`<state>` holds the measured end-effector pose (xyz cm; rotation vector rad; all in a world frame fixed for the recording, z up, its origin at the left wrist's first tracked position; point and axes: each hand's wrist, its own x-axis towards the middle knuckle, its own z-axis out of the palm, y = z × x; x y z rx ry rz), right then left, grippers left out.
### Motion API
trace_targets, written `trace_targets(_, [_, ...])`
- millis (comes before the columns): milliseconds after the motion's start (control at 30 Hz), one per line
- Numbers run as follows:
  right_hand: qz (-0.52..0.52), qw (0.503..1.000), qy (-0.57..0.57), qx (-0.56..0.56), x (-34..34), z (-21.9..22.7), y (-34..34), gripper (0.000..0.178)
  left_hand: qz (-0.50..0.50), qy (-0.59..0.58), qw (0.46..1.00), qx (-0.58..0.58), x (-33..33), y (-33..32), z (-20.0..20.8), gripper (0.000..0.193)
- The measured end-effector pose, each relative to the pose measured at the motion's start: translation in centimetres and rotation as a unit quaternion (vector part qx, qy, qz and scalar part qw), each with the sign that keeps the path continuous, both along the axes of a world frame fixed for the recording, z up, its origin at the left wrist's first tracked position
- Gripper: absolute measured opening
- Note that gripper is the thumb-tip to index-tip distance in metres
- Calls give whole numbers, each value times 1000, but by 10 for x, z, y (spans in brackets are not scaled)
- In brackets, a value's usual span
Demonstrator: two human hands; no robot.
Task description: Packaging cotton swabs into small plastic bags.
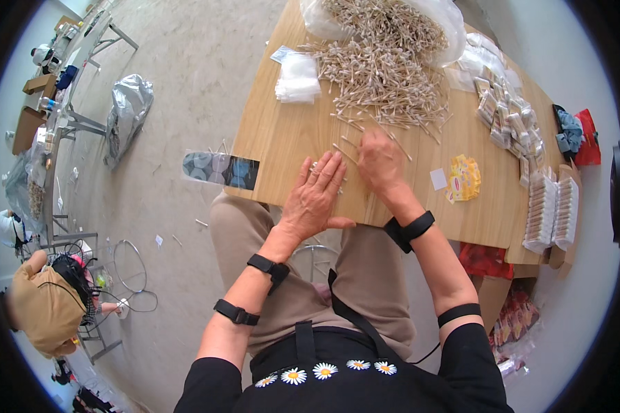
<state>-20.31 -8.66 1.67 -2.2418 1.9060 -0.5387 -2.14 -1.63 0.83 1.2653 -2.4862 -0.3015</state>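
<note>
My left hand [315, 194] lies flat near the table's front edge, fingers together and thumb stretched out to the right. White tips of a few cotton swabs [340, 191] peek out around its fingers. Just right of it, my right hand [381, 160] is curled closed, knuckles up, low over the wood. Its fingertips are hidden, so anything in them cannot be seen. Several loose cotton swabs lie beside it, one slanting out past its right side. Beyond both hands spreads a large heap of cotton swabs [393, 89] with wooden sticks.
Clear plastic bags [298, 79] are stacked left of the heap. Yellow printed cards [464, 179] and a white card [439, 179] lie to the right. Farther right are small filled packs [506, 120] and upright rows of packs [541, 210]. Patterned plastic film [220, 171] overhangs the left edge.
</note>
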Motion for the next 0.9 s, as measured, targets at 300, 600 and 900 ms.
trace_targets(300, [-10, 993, -116, -13, 3, -9, 23, 5, 4, 2, 1000, -4, -2, -1, 2, 121])
trace_targets(600, [-85, 992, -66, -66, 6, 2, -17, 6, 6, -8, 1000, -7, -1, 1, 0, 122])
trace_targets(900, [37, 997, -40, 49, -1, -5, -16, 9, 6, -7, 1000, -7, -2, 0, -1, 122])
